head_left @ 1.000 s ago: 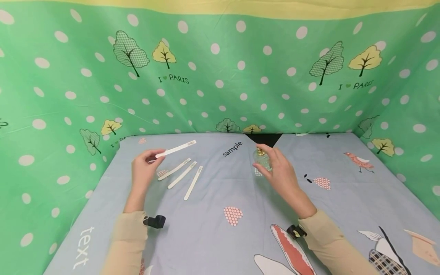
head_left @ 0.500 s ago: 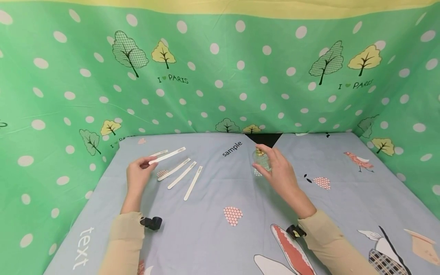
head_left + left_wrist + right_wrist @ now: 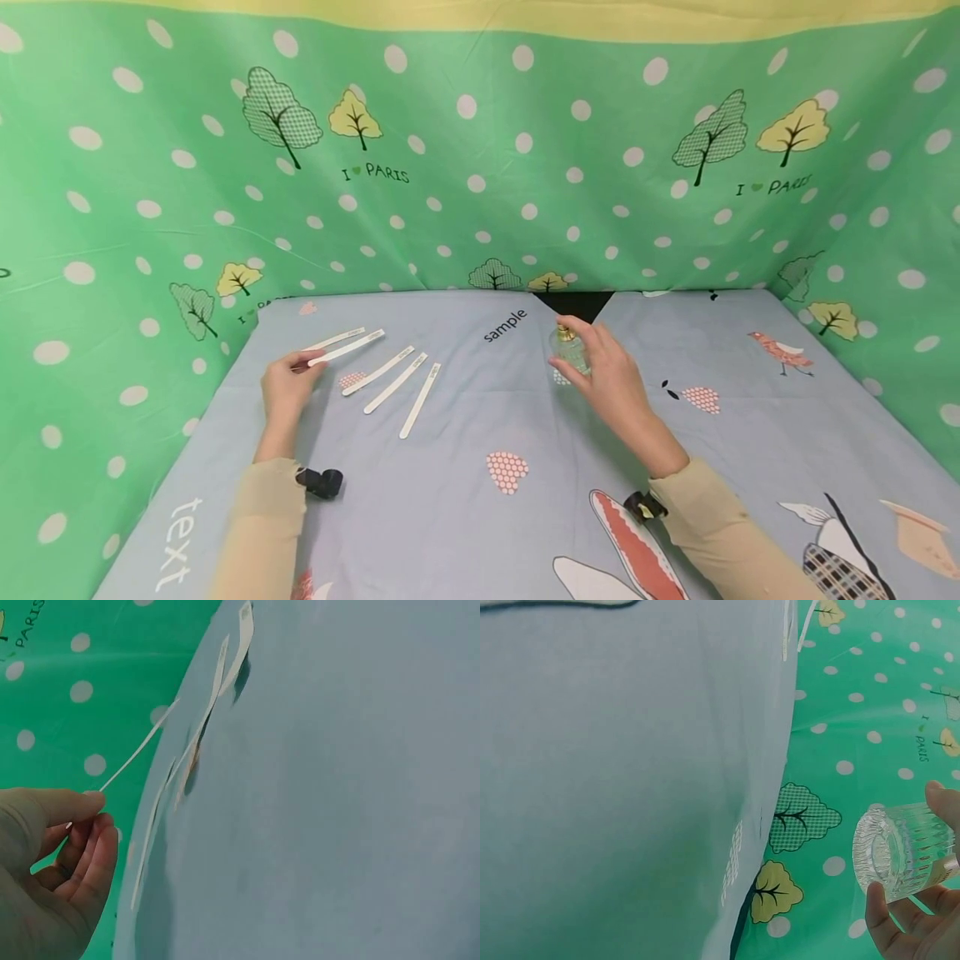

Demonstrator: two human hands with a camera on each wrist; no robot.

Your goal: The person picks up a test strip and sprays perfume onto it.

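Note:
Between thumb and fingertips, my left hand (image 3: 287, 387) pinches one end of a white perfume test strip (image 3: 347, 347). In the left wrist view this strip (image 3: 141, 747) points up and away from the fingers, raised off the cloth. Another white strip (image 3: 351, 333) lies just behind it, partly hidden by the held one. My right hand (image 3: 613, 383) grips a clear glass perfume bottle (image 3: 574, 352) with a gold neck, thumb and fingers on opposite sides. The right wrist view shows the bottle's ribbed glass and thick base (image 3: 885, 851), held apart from the table.
Three more white strips lie fanned out on the table beside the left hand, the nearest strip (image 3: 420, 402) being the rightmost. A grey-blue printed cloth (image 3: 465, 517) covers the table. Green dotted fabric (image 3: 480, 167) hangs behind and along both sides.
My left hand has moved left and lower with its strip, uncovering the strip lying behind. The right hand and bottle stay nearly still.

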